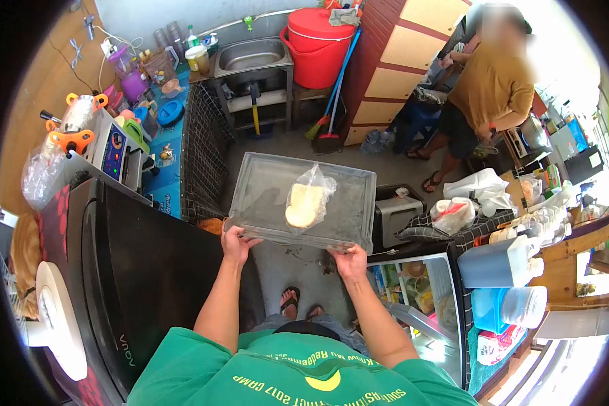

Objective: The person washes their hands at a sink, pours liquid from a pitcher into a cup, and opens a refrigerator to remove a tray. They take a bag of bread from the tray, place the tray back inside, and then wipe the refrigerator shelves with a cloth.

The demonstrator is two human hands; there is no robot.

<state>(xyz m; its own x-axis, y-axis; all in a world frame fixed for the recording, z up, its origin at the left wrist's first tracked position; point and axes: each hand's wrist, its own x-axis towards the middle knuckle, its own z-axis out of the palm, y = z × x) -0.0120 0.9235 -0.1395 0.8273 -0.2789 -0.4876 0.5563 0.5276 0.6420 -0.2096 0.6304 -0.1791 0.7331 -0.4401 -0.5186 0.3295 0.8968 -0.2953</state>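
A clear, flat plastic container (264,193) is held out in front of my body, above the floor. On top of it lies a clear plastic bag (308,203) with something pale yellow inside. My left hand (238,245) grips the container's near left corner, thumb on the edge. At the near edge toward the right, my right hand (349,261) holds the same container, its fingers partly hidden underneath.
A black fridge (162,271) stands at left; an open, stocked cooler (413,291) is at right. Farther off are a sink (252,55), a red bucket (314,51) and a blue-handled broom (343,74). Another person (490,84) stands at a cluttered counter, upper right.
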